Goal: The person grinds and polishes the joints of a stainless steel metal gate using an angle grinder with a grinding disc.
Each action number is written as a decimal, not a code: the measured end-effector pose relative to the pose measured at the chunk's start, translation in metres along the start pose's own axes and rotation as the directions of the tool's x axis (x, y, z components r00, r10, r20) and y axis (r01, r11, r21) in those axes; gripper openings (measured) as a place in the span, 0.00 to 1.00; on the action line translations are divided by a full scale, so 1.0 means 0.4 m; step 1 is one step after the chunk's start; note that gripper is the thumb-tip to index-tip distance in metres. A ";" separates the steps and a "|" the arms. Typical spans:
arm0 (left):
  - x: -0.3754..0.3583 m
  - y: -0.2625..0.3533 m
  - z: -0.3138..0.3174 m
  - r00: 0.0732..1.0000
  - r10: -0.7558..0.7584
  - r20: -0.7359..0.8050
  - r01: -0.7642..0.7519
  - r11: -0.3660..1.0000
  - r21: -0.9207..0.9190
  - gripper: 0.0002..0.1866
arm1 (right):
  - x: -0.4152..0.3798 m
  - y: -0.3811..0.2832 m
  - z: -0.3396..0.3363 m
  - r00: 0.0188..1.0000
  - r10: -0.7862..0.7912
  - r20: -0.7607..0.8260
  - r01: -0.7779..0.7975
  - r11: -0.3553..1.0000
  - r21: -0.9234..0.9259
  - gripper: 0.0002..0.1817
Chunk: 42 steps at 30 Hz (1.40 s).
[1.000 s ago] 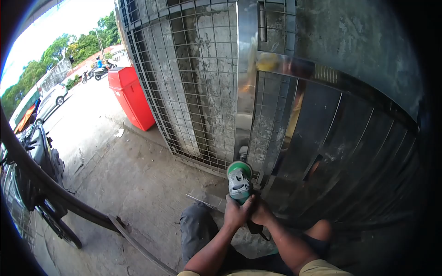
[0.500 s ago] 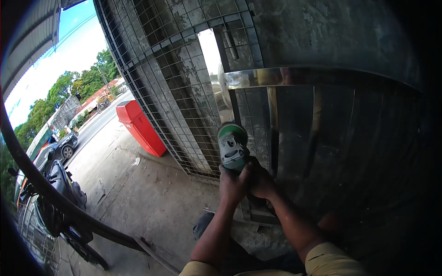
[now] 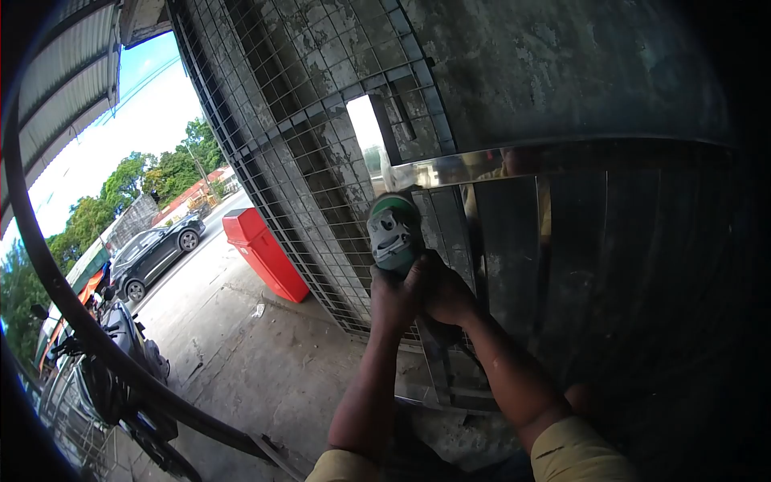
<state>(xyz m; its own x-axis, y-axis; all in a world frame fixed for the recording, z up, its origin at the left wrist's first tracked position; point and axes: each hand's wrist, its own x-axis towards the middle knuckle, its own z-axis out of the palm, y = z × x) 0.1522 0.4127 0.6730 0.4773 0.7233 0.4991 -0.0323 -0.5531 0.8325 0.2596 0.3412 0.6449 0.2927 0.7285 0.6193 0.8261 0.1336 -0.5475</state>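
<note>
Both my hands are wrapped round a green and grey angle grinder [image 3: 392, 243], its green disc pointing away from me. My left hand [image 3: 392, 299] grips the near side of its body, with my right hand [image 3: 443, 293] closed just beside it on the right. The disc is right at the polished metal post [image 3: 371, 149] of a gate-like frame, a little below where a shiny horizontal rail [image 3: 462, 169] joins it. Upright metal slats [image 3: 544, 213] run down from this rail. The grinder's rear end is hidden by my hands.
Wire mesh panels [image 3: 281, 128] stand against a worn concrete wall behind the frame. A red bin [image 3: 269, 257] is to the left, beyond the mesh. A motorcycle [image 3: 120, 361] stands at far left behind a curved dark bar [image 3: 88, 325]. A dark car [image 3: 152, 261] is on the road.
The grinder has moved up along the post, closer to the rail, with both hands still on it. My view has shifted, and the car has advanced along the road.
</note>
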 end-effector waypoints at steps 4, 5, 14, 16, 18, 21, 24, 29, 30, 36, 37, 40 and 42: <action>0.026 0.098 -0.014 0.999 -0.016 0.041 0.016 1.000 0.002 0.38 | 0.041 -0.011 -0.029 0.999 -0.028 0.044 0.028 1.000 -0.004 0.26; 0.023 0.064 -0.010 1.000 0.005 0.001 -0.005 0.999 0.035 0.38 | 0.045 0.003 -0.022 0.996 -0.060 0.063 0.061 0.998 -0.018 0.27; 0.059 0.086 -0.015 1.000 -0.024 -0.003 0.025 0.995 0.101 0.41 | 0.085 -0.022 -0.052 0.985 0.041 0.166 -0.057 0.995 0.088 0.30; 0.073 0.081 -0.017 0.999 0.001 -0.044 0.006 0.985 0.173 0.41 | 0.094 -0.019 -0.048 0.993 -0.009 0.122 0.001 0.998 0.069 0.31; 0.097 0.061 -0.015 0.996 0.050 -0.071 -0.032 0.971 0.236 0.42 | 0.108 -0.004 -0.037 0.998 -0.048 0.045 0.045 0.997 0.060 0.32; 0.101 0.047 -0.012 0.991 0.100 -0.092 -0.070 0.955 0.288 0.42 | 0.109 0.009 -0.016 0.997 -0.065 -0.028 0.067 0.995 0.077 0.32; 0.112 0.092 -0.014 0.993 0.077 -0.092 -0.051 0.965 0.259 0.43 | 0.136 -0.014 -0.055 0.996 -0.035 0.081 0.024 0.991 0.133 0.32; 0.090 0.073 -0.007 0.990 0.058 -0.127 -0.007 0.927 0.374 0.44 | 0.113 0.012 -0.029 0.995 -0.096 0.035 0.092 0.992 0.085 0.33; 0.079 0.072 -0.002 0.988 0.066 -0.138 -0.013 0.935 0.354 0.43 | 0.108 0.017 -0.018 0.993 -0.116 -0.005 0.116 0.989 0.089 0.32; 0.116 0.129 -0.005 0.995 0.040 -0.088 -0.016 0.966 0.258 0.42 | 0.150 -0.007 -0.063 0.998 -0.060 0.028 0.056 0.991 0.123 0.31; 0.125 0.142 -0.007 0.998 0.025 -0.049 -0.015 0.980 0.196 0.42 | 0.164 0.002 -0.067 0.997 -0.047 0.056 0.041 0.993 0.115 0.31; 0.128 0.147 0.019 0.993 0.102 -0.059 -0.089 0.976 0.201 0.40 | 0.158 0.027 -0.075 0.993 -0.109 -0.038 0.111 0.991 0.071 0.31; 0.110 0.133 0.042 0.987 0.134 -0.092 -0.113 0.972 0.204 0.39 | 0.132 0.024 -0.093 0.990 -0.132 -0.057 0.134 0.990 0.032 0.31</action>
<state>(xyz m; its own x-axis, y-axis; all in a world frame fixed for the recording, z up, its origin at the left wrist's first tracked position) 0.1860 0.4080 0.7352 0.3862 0.6772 0.6263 0.0935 -0.7042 0.7038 0.3010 0.3560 0.6934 0.2077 0.6654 0.7171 0.8419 0.2517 -0.4774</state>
